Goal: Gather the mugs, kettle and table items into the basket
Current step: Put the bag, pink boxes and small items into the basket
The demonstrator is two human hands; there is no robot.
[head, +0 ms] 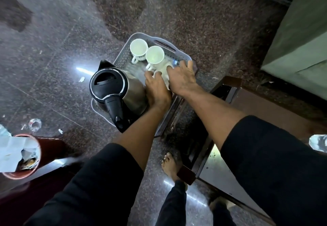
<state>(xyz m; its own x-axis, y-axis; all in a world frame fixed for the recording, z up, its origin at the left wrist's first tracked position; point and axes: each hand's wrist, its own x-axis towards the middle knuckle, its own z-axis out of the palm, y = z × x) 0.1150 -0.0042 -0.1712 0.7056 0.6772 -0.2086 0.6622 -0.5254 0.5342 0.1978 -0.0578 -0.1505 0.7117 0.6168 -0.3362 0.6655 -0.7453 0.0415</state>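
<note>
Down on the floor (53, 31) sits the grey basket (123, 55), and both my hands are inside it. My left hand (157, 89) curls its fingers around a white mug (163, 72) low in the basket, just beside the kettle (115, 87). My right hand (182, 77) lies over the same mug from the other side, fingers spread and reaching to the basket's far rim; whether it truly grips the mug I cannot tell, since the hand covers it. Two more mugs stand upright in the far part of the basket: one in the corner (138, 48), the other (155, 55) right next to it and touching the mug under my hands. The kettle, steel with a black lid and black handle, fills the basket's near-left part, its handle pointing back toward me. My bare foot (170, 165) stands on the floor below. A red bin (35, 155) with paper in it stands at the left, and a dark wooden frame (228, 87) lies to the right of the basket.
</note>
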